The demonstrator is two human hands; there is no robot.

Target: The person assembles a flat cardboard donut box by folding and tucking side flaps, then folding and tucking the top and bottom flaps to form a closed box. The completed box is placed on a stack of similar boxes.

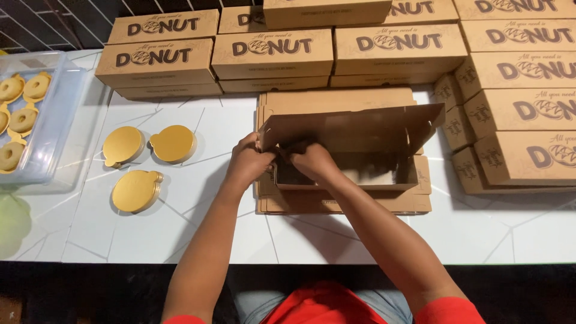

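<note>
A brown cardboard box (354, 144) stands half folded on a stack of flat box blanks (360, 204) in the middle of the white table. Its lid is raised and tilts toward me. My left hand (247, 162) grips the box's left end wall from outside. My right hand (312, 161) presses inside the box at the same left end, fingers curled on the cardboard flap there. The two hands almost touch.
Three round gold cake boards (137, 191) lie to the left. A clear plastic tray (54, 120) with several doughnuts on gold boards sits at the far left. Closed brown boxes (273, 55) are stacked along the back and the right side (528, 156).
</note>
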